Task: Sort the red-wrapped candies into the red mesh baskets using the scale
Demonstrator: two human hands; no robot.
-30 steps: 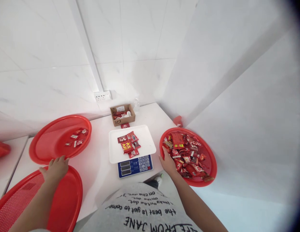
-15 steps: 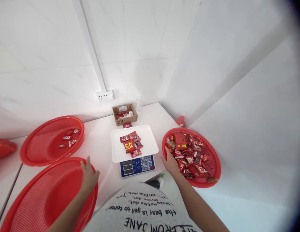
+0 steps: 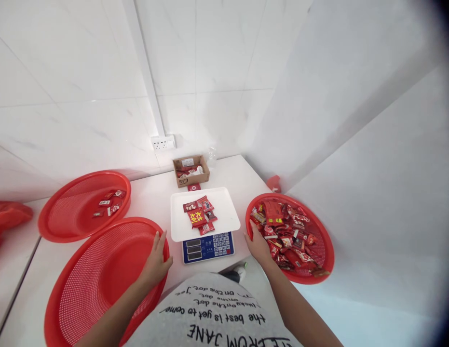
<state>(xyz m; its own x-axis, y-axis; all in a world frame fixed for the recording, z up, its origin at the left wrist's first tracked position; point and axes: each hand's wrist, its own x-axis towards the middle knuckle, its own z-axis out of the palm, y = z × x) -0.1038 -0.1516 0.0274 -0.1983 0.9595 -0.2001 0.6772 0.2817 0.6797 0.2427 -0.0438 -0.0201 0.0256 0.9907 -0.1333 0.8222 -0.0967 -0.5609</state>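
Note:
My right hand (image 3: 258, 246) is closed over the left rim of a red basket (image 3: 327, 241) at the right, its fingers inside and thumb outside. Red-wrapped snack packets (image 3: 284, 236) are heaped in this basket. At the lower left, my left hand (image 3: 157, 260) is on the right rim of a bare red mesh basket (image 3: 83, 294). Its fingers are fairly straight and its thumb is apart; part of the grip is hidden. Between my hands stands a blue scale (image 3: 209, 246) with a white tray (image 3: 226, 217), where several red packets (image 3: 197, 217) lie.
Another red basket (image 3: 70, 207) at the far left holds several small packets. A cardboard box (image 3: 191, 180) with packets stands behind the scale. A red plastic bag (image 3: 10, 214) lies at the left edge. Wall sockets (image 3: 163, 142) are above the table (image 3: 148, 190).
The bare lower-left basket has shifted right and away from me together with my left hand, coming closer to the scale. My right hand stays on its basket rim. The view has shifted slightly.

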